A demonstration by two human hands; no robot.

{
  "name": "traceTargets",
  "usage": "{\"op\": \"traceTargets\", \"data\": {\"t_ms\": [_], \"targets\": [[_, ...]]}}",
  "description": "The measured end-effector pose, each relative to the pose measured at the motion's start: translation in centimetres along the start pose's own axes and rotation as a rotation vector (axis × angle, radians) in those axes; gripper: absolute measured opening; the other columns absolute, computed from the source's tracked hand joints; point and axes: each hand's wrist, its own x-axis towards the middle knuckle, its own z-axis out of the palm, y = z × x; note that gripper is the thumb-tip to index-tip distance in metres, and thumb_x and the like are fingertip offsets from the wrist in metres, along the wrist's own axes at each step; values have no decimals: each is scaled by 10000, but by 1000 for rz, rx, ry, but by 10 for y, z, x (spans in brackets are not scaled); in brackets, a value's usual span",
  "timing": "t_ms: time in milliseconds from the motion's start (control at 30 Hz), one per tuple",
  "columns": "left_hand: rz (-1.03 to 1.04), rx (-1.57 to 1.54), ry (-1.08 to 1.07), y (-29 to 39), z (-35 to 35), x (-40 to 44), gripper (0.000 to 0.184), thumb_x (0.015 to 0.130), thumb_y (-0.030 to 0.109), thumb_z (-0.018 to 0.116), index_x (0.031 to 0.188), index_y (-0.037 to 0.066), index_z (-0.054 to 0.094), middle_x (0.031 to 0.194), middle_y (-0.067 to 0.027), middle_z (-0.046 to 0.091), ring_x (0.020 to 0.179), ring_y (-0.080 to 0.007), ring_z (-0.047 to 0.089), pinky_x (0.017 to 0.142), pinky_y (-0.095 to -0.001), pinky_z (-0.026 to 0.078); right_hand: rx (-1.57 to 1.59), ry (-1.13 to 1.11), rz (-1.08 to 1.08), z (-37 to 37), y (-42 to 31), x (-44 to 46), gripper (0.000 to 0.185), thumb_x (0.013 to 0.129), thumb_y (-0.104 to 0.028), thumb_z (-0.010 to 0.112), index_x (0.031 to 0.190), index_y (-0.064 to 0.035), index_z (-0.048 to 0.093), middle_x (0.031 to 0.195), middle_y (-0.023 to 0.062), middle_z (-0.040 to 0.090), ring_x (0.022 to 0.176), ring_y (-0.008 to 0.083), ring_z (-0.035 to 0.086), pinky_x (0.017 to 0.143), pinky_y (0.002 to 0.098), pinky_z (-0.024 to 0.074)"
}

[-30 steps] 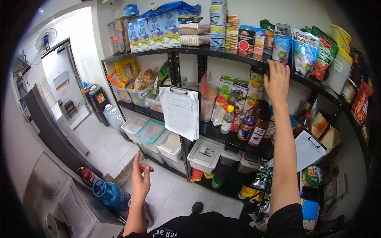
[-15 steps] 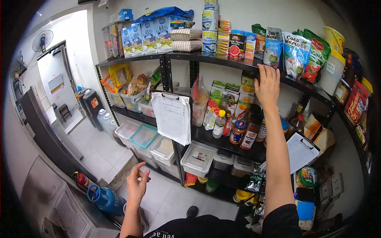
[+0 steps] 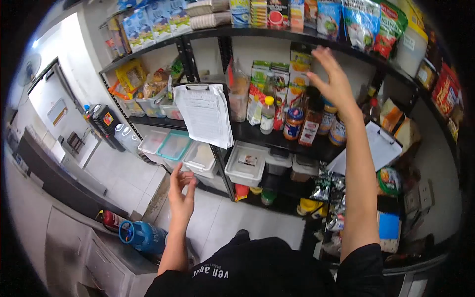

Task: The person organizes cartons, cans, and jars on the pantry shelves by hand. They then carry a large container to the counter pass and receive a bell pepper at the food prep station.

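My right hand (image 3: 332, 81) is raised with its fingers apart and holds nothing, in front of the middle shelf's goods and just below the black top shelf (image 3: 307, 37). Near it are a blue pouch (image 3: 328, 20) above and yellow-green packets (image 3: 299, 74) behind. Lower down stand a yellow-capped bottle (image 3: 267, 115) and a jar with a blue lid (image 3: 293, 123). My left hand (image 3: 182, 190) is empty, thumb and fingers parted, over the floor beside the lidded plastic bins (image 3: 200, 157). A clipboard with papers (image 3: 205, 114) hangs on the shelf post between the hands.
A blue gas tank (image 3: 143, 236) and a red fire extinguisher (image 3: 111, 219) stand at lower left. Another clipboard (image 3: 368, 148) leans at the right among packets. A white tub (image 3: 246, 163) sits on the low shelf. A doorway lies at far left.
My right hand has come off the top shelf's edge and its fingers have spread. My left hand has opened wider. The view has tilted down, so the shelves sit higher in the picture.
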Motion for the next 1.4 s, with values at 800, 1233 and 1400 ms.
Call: {"op": "traceTargets", "data": {"t_ms": [800, 1233, 1400], "targets": [[205, -259, -215, -75, 96, 200, 288, 902, 41, 625, 1188, 16, 602, 926, -139, 653, 856, -228, 648, 812, -319, 500, 598, -968, 1055, 152, -177, -255, 279, 939, -288, 647, 1011, -26, 708, 583, 4, 578, 498, 56, 494, 462, 248, 380], [746, 380, -401, -43, 108, 299, 453, 903, 400, 622, 1139, 13, 601, 1080, -156, 611, 1077, -341, 564, 1093, -553, 279, 411, -383, 708, 251, -164, -111, 675, 867, -211, 692, 1421, 11, 377, 1347, 241, 487, 1202, 356, 529, 970, 392, 446], [727, 178, -418, -53, 77, 305, 315, 905, 330, 634, 892, 15, 628, 860, -132, 604, 894, -329, 593, 1052, -532, 352, 411, -438, 661, 261, -185, -119, 899, 832, -275, 729, 1483, 50, 202, 1478, 314, 314, 1363, 443, 349, 1127, 409, 303]]}}
